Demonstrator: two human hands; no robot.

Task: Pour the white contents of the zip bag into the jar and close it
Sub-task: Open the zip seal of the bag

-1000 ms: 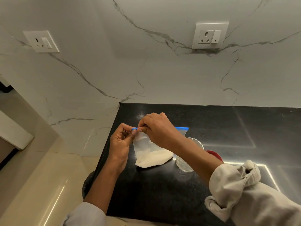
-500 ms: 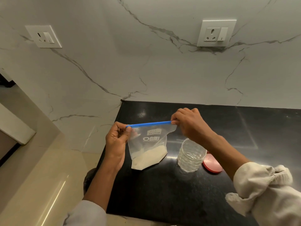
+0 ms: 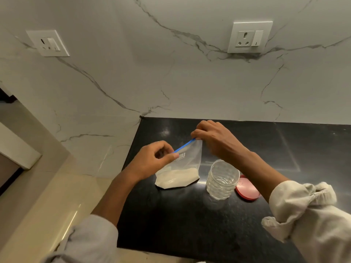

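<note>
A clear zip bag (image 3: 187, 164) with a blue zip strip stands on the black counter (image 3: 190, 224), white powder settled in its bottom. My left hand (image 3: 153, 160) pinches the near end of the zip strip. My right hand (image 3: 212, 139) pinches the far end, so the strip runs slanted between them. A clear dimpled glass jar (image 3: 221, 180) stands open just right of the bag, nothing in it. Its red lid (image 3: 247, 189) lies flat on the counter behind the jar's right side, partly hidden by my right forearm.
A marble wall rises behind the counter with two white sockets (image 3: 249, 37) (image 3: 48, 42). The counter's left edge drops to a beige floor (image 3: 47, 205). My rolled-up sleeves fill the lower corners.
My right hand slid along the zip from the left end to the far right end. Both hands then turned the bag, so the strip now runs slanted away from me.
</note>
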